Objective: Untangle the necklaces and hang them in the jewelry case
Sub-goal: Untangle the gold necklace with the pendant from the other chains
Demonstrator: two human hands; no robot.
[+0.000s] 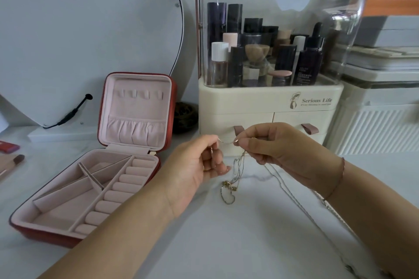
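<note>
- you work at a white marbled tabletop (249,244), with a round mirror (90,29) and a clear-domed cosmetics organizer (267,106) at the back.
- the red jewelry case (56,213) lies open on your left, lid upright.
- the tangled necklaces (235,170) hang from your fingers down onto the table between your wrists; one strand trails under your right forearm.
- your left hand (192,165) pinches a chain end, the other fingers curled.
- your right hand (278,149), just beside it, pinches the same short stretch.
</note>
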